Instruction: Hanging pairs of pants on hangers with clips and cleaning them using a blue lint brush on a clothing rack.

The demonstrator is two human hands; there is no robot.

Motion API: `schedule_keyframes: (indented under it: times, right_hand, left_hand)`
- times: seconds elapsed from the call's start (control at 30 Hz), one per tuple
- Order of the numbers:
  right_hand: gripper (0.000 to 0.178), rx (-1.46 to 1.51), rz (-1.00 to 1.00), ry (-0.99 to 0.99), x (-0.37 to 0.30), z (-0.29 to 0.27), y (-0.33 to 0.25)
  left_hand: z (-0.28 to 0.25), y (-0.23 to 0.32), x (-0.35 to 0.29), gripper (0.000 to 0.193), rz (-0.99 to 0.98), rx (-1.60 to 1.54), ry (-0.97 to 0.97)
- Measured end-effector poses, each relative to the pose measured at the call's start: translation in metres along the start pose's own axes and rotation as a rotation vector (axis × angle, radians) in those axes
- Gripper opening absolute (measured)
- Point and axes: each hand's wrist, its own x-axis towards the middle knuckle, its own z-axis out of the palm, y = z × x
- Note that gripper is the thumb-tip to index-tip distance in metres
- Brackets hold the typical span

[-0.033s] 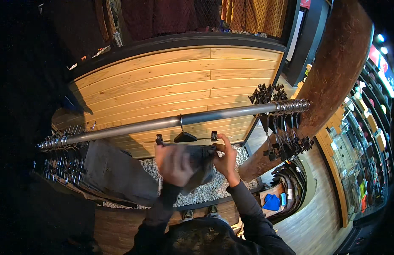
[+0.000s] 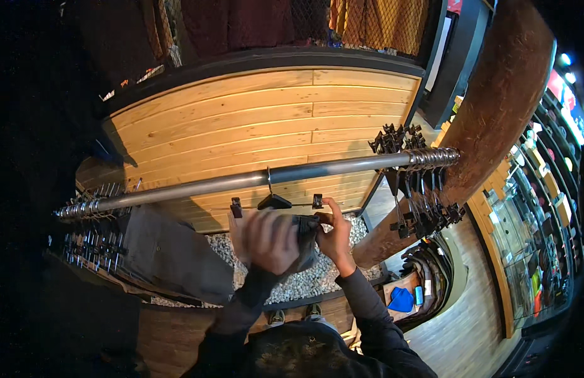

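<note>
A clip hanger [image 2: 274, 201] hangs by its hook from the metal rail [image 2: 342, 168] in front of me. Its left clip [image 2: 236, 207] and right clip [image 2: 317, 201] stand above a dark grey garment [image 2: 308, 246] whose full shape is hidden. My right hand [image 2: 336, 240] pinches the garment's right upper corner, with the index finger up by the right clip. Across the garment's left part my left hand [image 2: 271, 242] is smeared by motion, so its fingers cannot be made out. Whether the clips grip the cloth, I cannot tell.
Bunched black clip hangers [image 2: 424, 205] crowd the rail's right end, beside a thick brown post [image 2: 493, 107]. Dark garments [image 2: 178, 258] hang at the left. White gravel [image 2: 304, 286] lies below, a wood-plank panel [image 2: 241, 126] behind. A blue cloth item [image 2: 401, 300] rests lower right.
My left hand has shifted a little to the right, over the garment, and covers more of it. My right hand and the hanger have stayed in place.
</note>
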Motion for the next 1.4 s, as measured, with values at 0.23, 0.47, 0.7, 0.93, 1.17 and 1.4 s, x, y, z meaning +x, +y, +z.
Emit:
schedule_keyframes:
  times: [0.23,0.47,0.7,0.93,1.17,1.4]
  right_hand:
    - [0.057,0.036,-0.025,0.011,0.0,-0.007,-0.02]
    - [0.067,0.037,0.023,-0.035,-0.001,-0.008,-0.012]
    - [0.061,-0.037,0.002,-0.03,0.0,-0.006,-0.008]
    - [0.059,0.058,0.081,-0.057,0.004,-0.008,-0.021]
    - [0.046,0.03,0.151,-0.064,-0.004,0.0,-0.029]
    - [0.024,0.0,0.118,-0.032,-0.003,0.008,-0.02]
  left_hand:
    - [0.067,0.0,0.016,0.051,0.1,0.202,-0.344]
    - [0.087,-0.015,0.021,0.062,0.044,0.153,-0.649]
    - [0.096,-0.018,0.013,0.072,0.031,0.117,-0.54]
    - [0.088,-0.023,0.016,0.062,0.196,0.115,-0.225]
    - [0.074,-0.027,-0.008,0.065,0.186,0.292,-0.118]
    - [0.078,-0.015,-0.015,0.065,-0.243,0.106,0.111]
